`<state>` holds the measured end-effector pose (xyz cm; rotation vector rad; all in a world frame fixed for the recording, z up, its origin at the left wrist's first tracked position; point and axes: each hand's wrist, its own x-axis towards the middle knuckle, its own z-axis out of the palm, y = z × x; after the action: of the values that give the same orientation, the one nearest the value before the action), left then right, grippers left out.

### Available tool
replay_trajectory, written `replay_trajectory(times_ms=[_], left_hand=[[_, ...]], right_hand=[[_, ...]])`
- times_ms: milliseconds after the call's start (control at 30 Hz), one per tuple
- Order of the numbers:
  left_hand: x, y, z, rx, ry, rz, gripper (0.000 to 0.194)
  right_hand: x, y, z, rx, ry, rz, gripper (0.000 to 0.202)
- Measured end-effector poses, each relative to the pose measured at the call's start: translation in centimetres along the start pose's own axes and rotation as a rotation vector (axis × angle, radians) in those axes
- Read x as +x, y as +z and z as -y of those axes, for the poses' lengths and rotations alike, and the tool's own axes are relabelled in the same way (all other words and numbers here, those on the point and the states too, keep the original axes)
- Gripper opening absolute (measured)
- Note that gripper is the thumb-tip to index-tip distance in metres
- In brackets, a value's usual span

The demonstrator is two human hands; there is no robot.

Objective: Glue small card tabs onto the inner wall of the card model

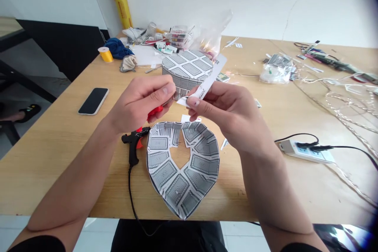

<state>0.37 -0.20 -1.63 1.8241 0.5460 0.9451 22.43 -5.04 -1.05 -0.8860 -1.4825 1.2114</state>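
My left hand (144, 100) is closed around a red-handled tool (154, 113), most of which the fingers hide. Between thumb and fingers, my right hand (227, 110) pinches a white card strip (211, 76), its lower end close to the left fingertips. Below the hands lies a pointed, open shape made of grey-patterned playing cards (203, 163), with a hole in its middle. Behind the hands stands a round box covered in the same cards (187, 64). A black glue gun (134, 145) with a red trigger rests left of the pointed shape.
A phone (93, 101) lies at the left, with a yellow spool (105, 54) behind it. Plastic bags and small supplies crowd the back. At the right are a power strip (307, 151), a bagged bundle (277, 69) and loose twisted cords (348, 122). The glue gun's cable crosses the front edge.
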Motion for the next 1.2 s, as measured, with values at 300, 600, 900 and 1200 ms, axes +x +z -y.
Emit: replay_trajectory(times_ms=[300, 600, 900, 1200], left_hand=[[-0.05, 0.02, -0.32, 0.046, -0.03, 0.105, 0.041], [0.08, -0.04, -0.62, 0.139, -0.003, 0.136, 0.046], [0.11, 0.0, -0.51, 0.174, 0.049, 0.139, 0.047], [-0.01, -0.09, -0.75, 0.2, 0.02, 0.143, 0.047]], right_hand=[[0.05, 0.13, -0.17, 0.051, 0.037, 0.099, 0.03], [0.03, -0.15, -0.12, 0.006, 0.046, 0.133, 0.032], [-0.12, -0.18, -0.01, -0.001, 0.049, 0.126, 0.031], [-0.16, 0.01, -0.12, 0.011, 0.048, 0.119, 0.028]])
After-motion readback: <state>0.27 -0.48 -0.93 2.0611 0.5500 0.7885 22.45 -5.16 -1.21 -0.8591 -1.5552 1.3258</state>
